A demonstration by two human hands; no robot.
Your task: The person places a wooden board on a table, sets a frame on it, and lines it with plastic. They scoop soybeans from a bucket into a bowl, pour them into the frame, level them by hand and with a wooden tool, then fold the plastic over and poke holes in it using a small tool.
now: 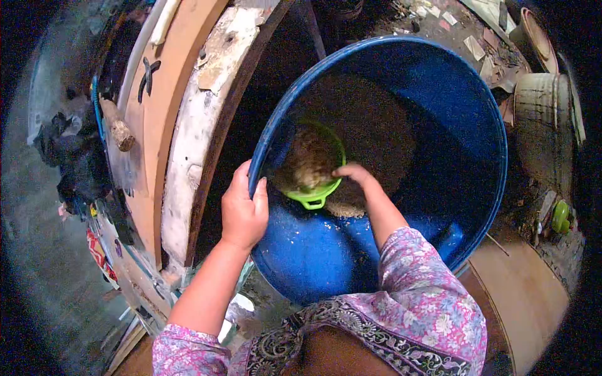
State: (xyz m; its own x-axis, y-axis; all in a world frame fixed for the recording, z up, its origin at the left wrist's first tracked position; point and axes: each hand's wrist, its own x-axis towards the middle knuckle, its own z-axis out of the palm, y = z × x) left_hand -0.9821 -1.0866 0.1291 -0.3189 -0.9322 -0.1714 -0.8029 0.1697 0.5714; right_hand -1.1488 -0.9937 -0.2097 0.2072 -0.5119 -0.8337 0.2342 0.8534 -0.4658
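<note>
A large blue plastic drum (301, 247) is tilted with its mouth facing me, and its far inside is dark. My left hand (243, 210) grips its rim on the left side, thumb over the edge. Inside the drum, my right hand (354, 174) is closed on the right edge of a bright green plastic bowl (315, 203) with a loop handle at its near side. Pale, grain-like material (311, 169), somewhat blurred, fills the bowl. More of the loose pale material (347, 210) lies beside it, and crumbs are scattered on the drum's wall.
Wooden boards (199, 125), one with peeling white paint, lean on the left. Black plastic bags (78, 150) lie beyond them. At the right stand a worn, stained container (542, 125) and a brown flat panel (520, 288). Paper scraps litter the ground behind the drum.
</note>
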